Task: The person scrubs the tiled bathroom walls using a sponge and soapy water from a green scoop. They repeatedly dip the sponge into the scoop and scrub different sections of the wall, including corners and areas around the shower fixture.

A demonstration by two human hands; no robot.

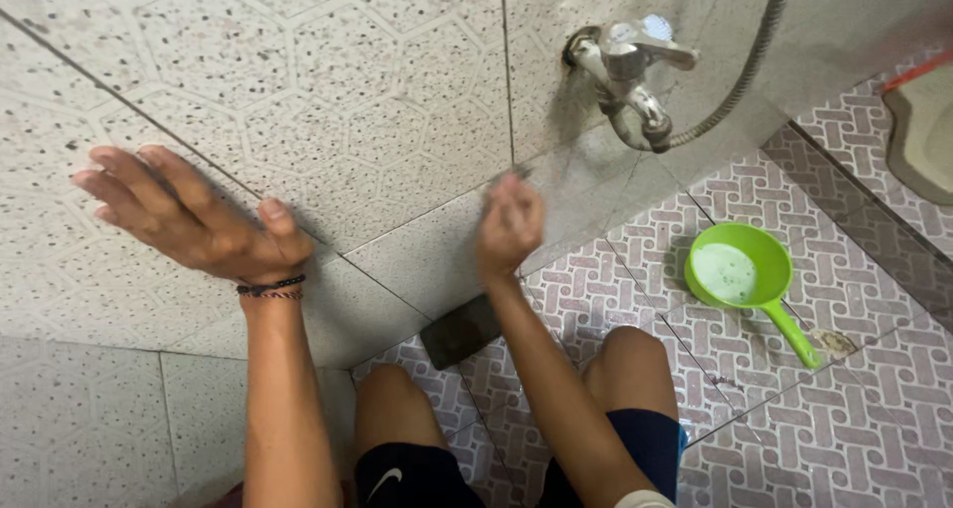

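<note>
My left hand (189, 218) lies flat against the speckled wall tiles (328, 91), fingers spread and pointing left, with a dark cord bracelet (270, 289) on the wrist. My right hand (509, 222) is blurred, its fingers bunched together against the wall near a tile joint. A small grey smudge shows at its fingertips; I cannot tell whether it is something held. My bare knees (625, 354) are bent below, close to the wall.
A metal tap (630, 66) with a flexible hose (740, 81) sticks out of the wall at upper right. A green scoop (740, 270) holding water rests on the patterned floor tiles (854, 419). A dark flat block (462, 331) sits at the wall's foot.
</note>
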